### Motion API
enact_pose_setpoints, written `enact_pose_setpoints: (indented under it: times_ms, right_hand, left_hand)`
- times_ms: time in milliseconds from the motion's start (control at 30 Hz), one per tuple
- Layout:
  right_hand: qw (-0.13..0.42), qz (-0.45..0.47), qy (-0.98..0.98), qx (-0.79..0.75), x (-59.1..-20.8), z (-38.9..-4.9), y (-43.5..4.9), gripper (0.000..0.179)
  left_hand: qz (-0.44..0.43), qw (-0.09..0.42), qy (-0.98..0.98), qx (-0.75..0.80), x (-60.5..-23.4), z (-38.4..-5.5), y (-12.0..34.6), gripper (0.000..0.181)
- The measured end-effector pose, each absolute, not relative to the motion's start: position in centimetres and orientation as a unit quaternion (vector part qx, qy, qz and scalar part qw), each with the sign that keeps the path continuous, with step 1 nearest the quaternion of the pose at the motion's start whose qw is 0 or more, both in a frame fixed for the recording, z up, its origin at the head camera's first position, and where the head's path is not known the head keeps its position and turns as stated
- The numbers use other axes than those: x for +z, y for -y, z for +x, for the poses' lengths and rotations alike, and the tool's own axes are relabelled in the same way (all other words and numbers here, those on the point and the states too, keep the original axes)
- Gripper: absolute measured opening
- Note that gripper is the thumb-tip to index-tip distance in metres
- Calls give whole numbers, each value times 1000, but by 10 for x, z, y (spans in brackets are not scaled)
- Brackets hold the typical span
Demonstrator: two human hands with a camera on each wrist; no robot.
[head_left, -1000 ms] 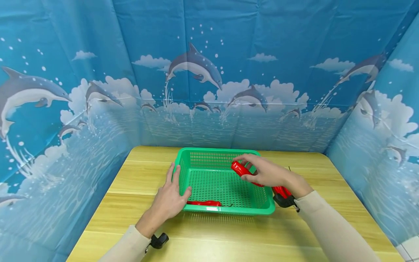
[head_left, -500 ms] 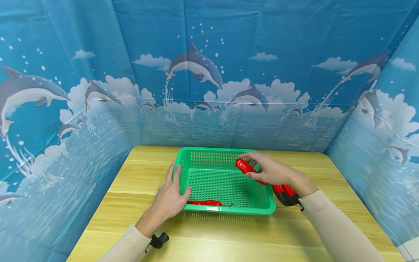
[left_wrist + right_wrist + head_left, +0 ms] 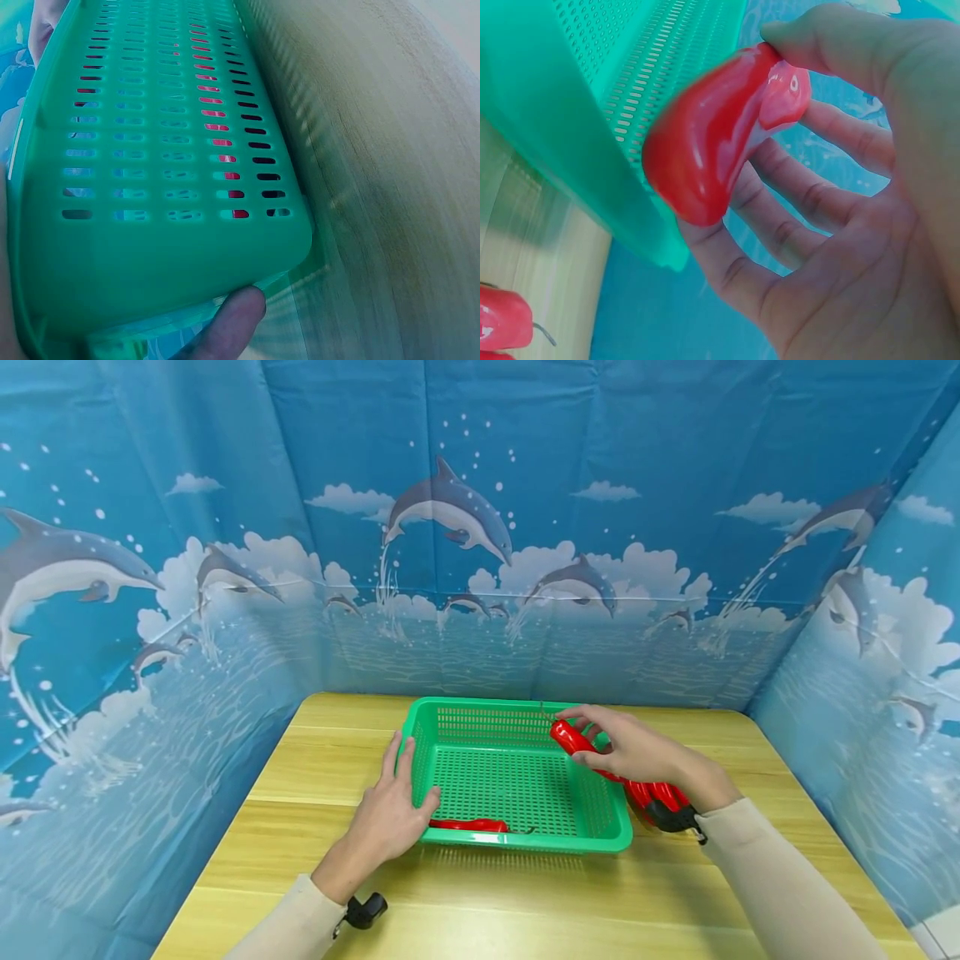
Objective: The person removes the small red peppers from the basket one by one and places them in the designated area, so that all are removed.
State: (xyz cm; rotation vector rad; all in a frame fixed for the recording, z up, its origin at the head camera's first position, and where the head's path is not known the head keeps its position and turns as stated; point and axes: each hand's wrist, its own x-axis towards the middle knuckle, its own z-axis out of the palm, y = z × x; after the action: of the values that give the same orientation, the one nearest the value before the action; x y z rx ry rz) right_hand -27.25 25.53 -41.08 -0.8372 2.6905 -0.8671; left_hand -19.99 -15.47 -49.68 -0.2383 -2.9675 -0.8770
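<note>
In the head view, my right hand (image 3: pixel 645 747) pinches a red chili pepper (image 3: pixel 568 737) over the right side of a green mesh basket (image 3: pixel 517 842). The pepper slants, its stem end pointing up and left. From the right wrist view, the pepper (image 3: pixel 705 142) sits between thumb and fingertips, close to the basket's wall (image 3: pixel 547 135). My left hand (image 3: pixel 390 814) holds the basket's front left corner, thumb over the rim and fingers along the left wall. Another red chili pepper (image 3: pixel 468 825) lies inside against the front wall; its red shows through the slots in the left wrist view.
More red peppers (image 3: pixel 660 793) lie on the wooden table (image 3: pixel 495 910) right of the basket, partly covered by my right wrist and its black camera mount. A blue curtain printed with dolphins (image 3: pixel 480 635) stands behind the table and along both sides.
My right hand has shifted a little to the right with the chili pepper in its grip, from over the basket toward its right rim. The left hand and basket stay in place.
</note>
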Motion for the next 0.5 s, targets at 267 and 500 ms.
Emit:
enact_pose_setpoints:
  times_ms: [267,500]
  right_hand:
    - [86,-281,-911,-290,-412,-274,-261,70]
    - [79,-278,-911,-295,-411,-275,-266,69]
  left_hand:
    - [-77,19,956,-281,-497,-201,155,97]
    - [-77,23,957,-278,-498,-202,156,97]
